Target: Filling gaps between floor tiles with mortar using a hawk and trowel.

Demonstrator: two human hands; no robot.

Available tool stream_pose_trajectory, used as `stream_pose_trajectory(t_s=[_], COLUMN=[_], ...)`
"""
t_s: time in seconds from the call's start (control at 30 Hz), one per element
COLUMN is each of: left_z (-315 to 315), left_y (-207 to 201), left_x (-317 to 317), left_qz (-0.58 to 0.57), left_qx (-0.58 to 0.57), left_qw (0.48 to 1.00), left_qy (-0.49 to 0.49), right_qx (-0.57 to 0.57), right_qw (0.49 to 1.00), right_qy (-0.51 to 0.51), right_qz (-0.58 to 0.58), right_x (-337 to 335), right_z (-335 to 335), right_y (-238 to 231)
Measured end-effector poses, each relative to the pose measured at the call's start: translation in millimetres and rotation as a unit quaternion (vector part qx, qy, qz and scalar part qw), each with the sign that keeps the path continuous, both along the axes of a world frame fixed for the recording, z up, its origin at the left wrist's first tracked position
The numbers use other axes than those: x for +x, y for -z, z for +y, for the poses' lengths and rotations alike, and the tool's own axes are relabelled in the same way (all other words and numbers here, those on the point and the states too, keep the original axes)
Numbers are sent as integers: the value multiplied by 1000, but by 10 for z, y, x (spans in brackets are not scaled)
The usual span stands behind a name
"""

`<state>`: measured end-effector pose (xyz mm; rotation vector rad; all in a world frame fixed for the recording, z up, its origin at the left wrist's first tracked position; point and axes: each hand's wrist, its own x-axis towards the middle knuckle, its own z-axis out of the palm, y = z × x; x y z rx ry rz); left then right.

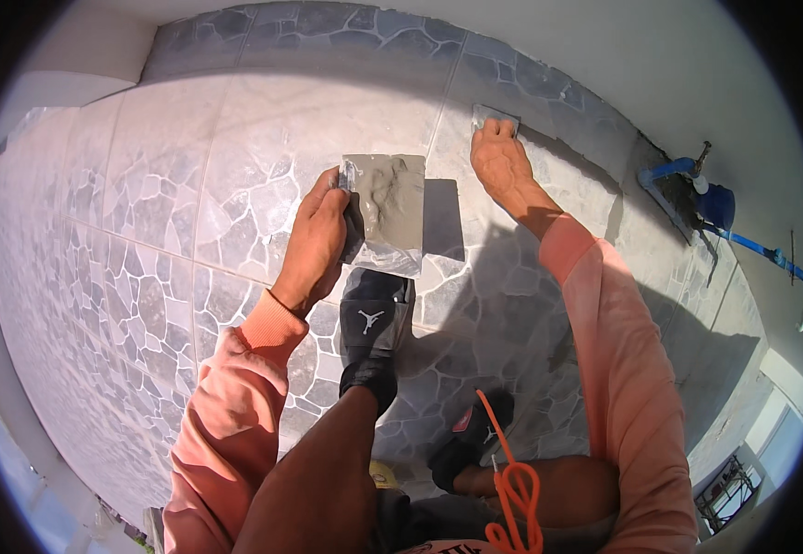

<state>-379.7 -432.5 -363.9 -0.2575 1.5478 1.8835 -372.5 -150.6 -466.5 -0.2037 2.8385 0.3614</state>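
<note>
mortar sits heaped on a rectangular board grasped at its left side by the left grip, above the stone-patterned tile floor; farther off and right, the right grip clasps a flat trowel, left of the blue pipe.

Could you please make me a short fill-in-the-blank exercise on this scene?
1. Of the left hand and the right hand, the one holding the plate that bears grey mortar is the ____ one.
2. In the picture, the flat tool is ____ (nearer/farther) to the top edge than the plate.
3. The pipe by the wall is ____ in colour.

Missing words: left; nearer; blue.
</note>
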Motion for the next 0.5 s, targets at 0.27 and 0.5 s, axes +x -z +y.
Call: stream_pose_trajectory(t_s=[0.27, 0.5], left_z=[-15, -46], left_y=[-210, -247], left_x=[-4, -17], left_qz=[-35, -32], left_qx=[-78, -62], left_qw=[996, 997], left_qy=[-23, -35], right_qx=[-52, -89], right_qw=[997, 993], right_qy=[11, 53], right_qz=[64, 54], right_x=[-263, -394], right_z=[-48, -269], right_y=[-49, -231])
